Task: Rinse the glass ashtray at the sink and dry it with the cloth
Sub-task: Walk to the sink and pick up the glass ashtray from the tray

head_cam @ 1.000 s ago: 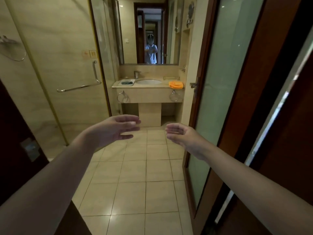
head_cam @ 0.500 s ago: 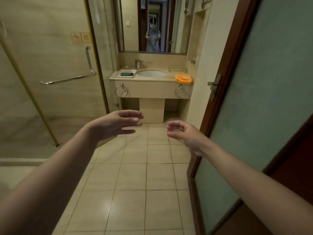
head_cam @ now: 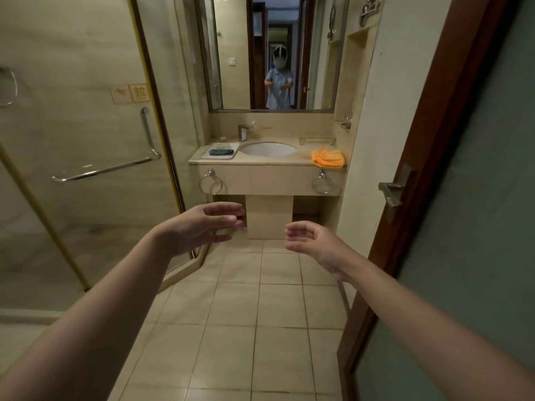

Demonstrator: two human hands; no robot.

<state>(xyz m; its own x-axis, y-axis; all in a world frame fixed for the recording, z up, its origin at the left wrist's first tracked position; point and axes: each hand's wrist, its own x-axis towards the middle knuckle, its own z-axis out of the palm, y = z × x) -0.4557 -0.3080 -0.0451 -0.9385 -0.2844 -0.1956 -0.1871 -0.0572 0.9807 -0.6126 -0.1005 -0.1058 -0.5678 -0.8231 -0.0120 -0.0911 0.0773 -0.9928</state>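
Observation:
A white oval sink [head_cam: 268, 149] is set in a beige counter [head_cam: 260, 162] at the far end of the bathroom, with a chrome tap [head_cam: 244, 131] behind it. Left of the sink lies a white tray [head_cam: 234, 153] holding a dark green cloth [head_cam: 221, 152] and what looks like a clear glass ashtray [head_cam: 223, 145]. An orange cloth [head_cam: 328, 158] is bunched on the counter's right end. My left hand [head_cam: 202, 225] and my right hand [head_cam: 311, 241] are held out in front of me, both empty with fingers apart, well short of the counter.
A glass shower door with a chrome handle [head_cam: 115, 166] lines the left side. A brown door with a metal lever [head_cam: 393, 192] stands open on the right. Two towel rings [head_cam: 211, 183] hang under the counter. A mirror [head_cam: 272, 53] shows a person. The floor is beige tile [head_cam: 246, 314].
The view has moved forward through the doorway, so the counter and sink appear larger and closer. Both hands stay held out, empty.

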